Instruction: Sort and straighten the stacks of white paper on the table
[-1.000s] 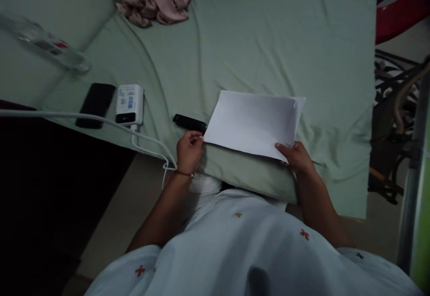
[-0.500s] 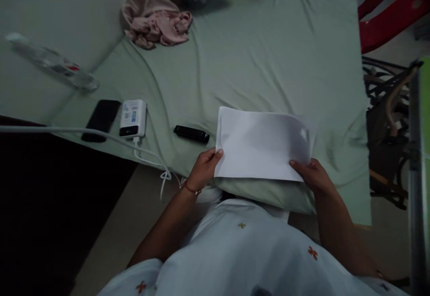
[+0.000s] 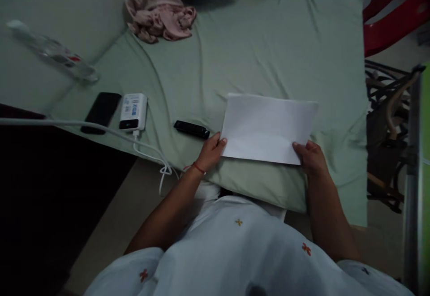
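White sheets of paper (image 3: pixel 265 130), apparently a thin stack, are held level above the near edge of the cloth-covered table (image 3: pixel 255 63). My left hand (image 3: pixel 211 151) pinches the left edge close to the near corner, thumb on top. At the near right corner my right hand (image 3: pixel 312 155) grips the paper the same way. The fingers beneath the sheets are hidden. A black stapler (image 3: pixel 191 129) lies on the cloth just left of the paper, beyond my left hand and apart from it.
On the left lie a dark phone (image 3: pixel 101 112) and a white power bank (image 3: pixel 133 111) with a white cable (image 3: pixel 148 146). A clear plastic bottle (image 3: pixel 63 58) leans near the wall. Farther back is a crumpled pink cloth (image 3: pixel 161 16). A red chair (image 3: pixel 399 20) stands at right.
Both hands have moved slightly away from my body with the paper. Its right side, curled and blurred before, now lies flatter and straighter. The whole view has shifted a little.
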Demonstrator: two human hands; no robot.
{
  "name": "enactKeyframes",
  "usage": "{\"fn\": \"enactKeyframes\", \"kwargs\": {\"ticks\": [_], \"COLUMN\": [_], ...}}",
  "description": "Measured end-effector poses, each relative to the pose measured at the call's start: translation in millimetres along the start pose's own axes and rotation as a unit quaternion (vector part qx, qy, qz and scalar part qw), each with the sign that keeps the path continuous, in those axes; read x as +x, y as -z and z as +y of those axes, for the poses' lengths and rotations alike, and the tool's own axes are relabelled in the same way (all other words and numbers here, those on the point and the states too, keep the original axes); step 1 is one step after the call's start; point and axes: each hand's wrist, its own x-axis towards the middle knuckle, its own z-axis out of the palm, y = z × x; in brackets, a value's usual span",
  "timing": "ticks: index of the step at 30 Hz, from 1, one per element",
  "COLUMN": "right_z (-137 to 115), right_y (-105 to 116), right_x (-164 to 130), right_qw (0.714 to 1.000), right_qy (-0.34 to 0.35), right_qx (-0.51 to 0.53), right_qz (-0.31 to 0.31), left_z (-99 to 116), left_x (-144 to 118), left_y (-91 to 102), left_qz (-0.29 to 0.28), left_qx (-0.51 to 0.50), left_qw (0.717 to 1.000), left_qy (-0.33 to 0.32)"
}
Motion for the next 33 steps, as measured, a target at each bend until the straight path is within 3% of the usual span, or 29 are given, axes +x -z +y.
{"fn": "enactKeyframes", "kwargs": {"ticks": [8,12,15,21,27,33], "right_z": [9.0,11.9,13.1,21.4,23.8,23.9], "right_y": [-12.8,-11.8,-11.2,-11.8,-12.8,-10.6], "right_x": [21.7,17.7,19.3,29.7,31.6,35.3], "right_qw": [0.992,0.986,0.987,0.977,0.976,0.972], "right_qy": [0.108,0.15,0.144,0.176,0.179,0.179], "right_qx": [-0.013,-0.003,0.022,0.071,0.083,0.11], "right_qz": [0.06,0.067,0.062,0.093,0.094,0.107], "left_z": [-4.2,-0.1,-0.9,-9.5,-9.6,-13.3], "left_x": [-1.0,-4.1,-2.5,-0.3,0.0,0.6], "left_y": [-6.5,-6.2,-6.2,-6.5,-5.5,-4.4], "left_qz": [0.019,0.065,0.096,0.035,0.06,0.023], "left_qx": [-0.107,-0.048,0.01,0.004,0.037,-0.055], "left_qw": [0.993,0.996,0.995,0.999,0.996,0.998], "left_qy": [0.047,0.038,0.002,-0.034,-0.063,-0.024]}}
